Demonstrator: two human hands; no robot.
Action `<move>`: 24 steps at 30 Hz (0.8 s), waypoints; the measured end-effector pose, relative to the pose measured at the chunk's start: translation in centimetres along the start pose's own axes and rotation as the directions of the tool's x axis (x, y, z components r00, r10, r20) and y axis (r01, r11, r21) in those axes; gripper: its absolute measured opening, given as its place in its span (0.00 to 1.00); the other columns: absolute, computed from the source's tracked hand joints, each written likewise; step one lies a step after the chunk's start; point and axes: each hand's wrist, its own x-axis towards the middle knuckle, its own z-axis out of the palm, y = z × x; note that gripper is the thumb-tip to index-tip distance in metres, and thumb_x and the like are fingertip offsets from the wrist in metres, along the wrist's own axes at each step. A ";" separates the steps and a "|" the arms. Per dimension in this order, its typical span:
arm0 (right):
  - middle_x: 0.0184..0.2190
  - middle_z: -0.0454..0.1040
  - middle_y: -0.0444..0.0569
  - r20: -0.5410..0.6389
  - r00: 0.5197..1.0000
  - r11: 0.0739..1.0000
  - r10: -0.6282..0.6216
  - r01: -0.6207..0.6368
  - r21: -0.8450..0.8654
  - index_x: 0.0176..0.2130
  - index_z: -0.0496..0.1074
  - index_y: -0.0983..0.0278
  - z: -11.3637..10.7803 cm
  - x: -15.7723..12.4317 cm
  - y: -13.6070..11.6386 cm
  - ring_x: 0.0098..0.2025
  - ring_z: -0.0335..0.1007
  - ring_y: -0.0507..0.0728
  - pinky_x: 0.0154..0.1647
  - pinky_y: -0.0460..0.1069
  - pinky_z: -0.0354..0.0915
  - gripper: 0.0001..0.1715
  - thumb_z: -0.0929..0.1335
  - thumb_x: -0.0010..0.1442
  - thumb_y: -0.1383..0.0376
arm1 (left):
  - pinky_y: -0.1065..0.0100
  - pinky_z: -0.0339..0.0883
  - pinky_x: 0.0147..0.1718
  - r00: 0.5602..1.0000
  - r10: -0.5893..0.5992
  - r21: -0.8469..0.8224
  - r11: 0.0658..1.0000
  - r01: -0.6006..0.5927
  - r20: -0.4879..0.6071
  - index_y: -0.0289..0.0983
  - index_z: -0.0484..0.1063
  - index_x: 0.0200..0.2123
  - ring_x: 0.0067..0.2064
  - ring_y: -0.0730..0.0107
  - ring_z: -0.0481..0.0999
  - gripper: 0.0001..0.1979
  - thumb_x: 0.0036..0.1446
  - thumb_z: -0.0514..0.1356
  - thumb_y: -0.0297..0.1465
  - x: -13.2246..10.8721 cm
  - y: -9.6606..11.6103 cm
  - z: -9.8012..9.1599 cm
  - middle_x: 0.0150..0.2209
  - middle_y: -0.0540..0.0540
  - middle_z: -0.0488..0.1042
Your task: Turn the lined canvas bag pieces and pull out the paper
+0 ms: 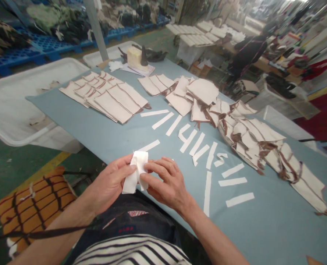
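Note:
My left hand (110, 184) and my right hand (166, 182) meet over the near edge of a blue-grey table (97, 132). Both pinch a small stack of white strips (137, 171), held upright between thumbs and fingers. Several loose white strips (199, 147) lie scattered on the table just beyond my hands. Cream fabric pieces with brown edging lie in a neat overlapping row (110, 95) at the far left and in a long loose pile (251, 136) at the right.
A white plastic tub (11, 95) stands left of the table, an orange patterned cushion (33, 202) below it. A pale block and dark tool (137, 57) sit at the far end. Another person in dark clothes (248, 51) works beyond; blue pallets (42, 46) behind.

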 end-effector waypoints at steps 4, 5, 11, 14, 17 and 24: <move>0.45 0.87 0.44 -0.003 0.998 0.997 -0.064 0.063 -0.052 0.45 0.80 0.53 0.5 0.6 0.4 0.50 0.79 0.57 0.66 0.56 0.69 0.10 0.72 0.69 0.69 | 0.71 0.75 0.35 0.999 0.000 0.041 0.999 0.001 -0.033 0.35 0.84 0.48 0.36 0.62 0.81 0.23 0.51 0.77 0.39 -0.1 -0.3 -0.7 0.39 0.43 0.86; 0.44 0.87 0.43 -0.001 0.997 0.995 -0.071 0.071 -0.063 0.44 0.80 0.52 0.6 0.8 0.5 0.49 0.79 0.57 0.66 0.55 0.69 0.10 0.72 0.69 0.69 | 0.71 0.75 0.34 0.999 -0.002 0.048 0.999 0.004 -0.041 0.35 0.84 0.48 0.35 0.64 0.80 0.23 0.51 0.77 0.40 -0.1 -0.4 -1.0 0.39 0.43 0.85; 0.43 0.87 0.42 0.082 0.996 0.999 -0.038 0.040 -0.023 0.42 0.79 0.54 1.2 1.2 0.2 0.46 0.78 0.57 0.65 0.56 0.67 0.06 0.71 0.73 0.63 | 0.72 0.71 0.30 0.997 0.015 0.131 0.991 -0.004 -0.079 0.34 0.84 0.47 0.30 0.67 0.75 0.23 0.54 0.75 0.43 0.3 -1.1 -2.2 0.34 0.45 0.82; 0.41 0.86 0.44 0.027 0.995 0.991 0.094 -0.097 0.095 0.40 0.78 0.56 1.7 1.2 -0.9 0.44 0.78 0.58 0.63 0.58 0.68 0.07 0.70 0.74 0.64 | 0.71 0.71 0.31 0.998 0.021 0.159 0.987 -0.010 -0.067 0.34 0.83 0.49 0.32 0.67 0.76 0.23 0.56 0.74 0.44 0.6 -1.4 -2.5 0.36 0.44 0.83; 0.37 0.84 0.45 -0.010 0.880 0.827 0.475 -0.443 0.344 0.38 0.77 0.59 1.7 1.4 -1.3 0.38 0.78 0.56 0.48 0.54 0.73 0.13 0.66 0.76 0.64 | 0.66 0.76 0.40 0.999 0.008 0.196 0.981 -0.002 -0.031 0.34 0.83 0.50 0.39 0.60 0.82 0.25 0.58 0.73 0.47 0.8 -1.7 -3.0 0.44 0.39 0.85; 0.27 0.73 0.40 -0.175 0.345 0.377 0.922 -0.706 0.600 0.33 0.71 0.61 -0.9 2.4 6.6 0.30 0.72 0.52 0.32 0.47 0.74 0.24 0.69 0.68 0.44 | 0.62 0.76 0.46 0.982 -0.136 0.611 0.791 0.028 0.131 0.37 0.83 0.49 0.44 0.54 0.84 0.30 0.65 0.61 0.58 0.4 -2.8 -4.7 0.43 0.39 0.86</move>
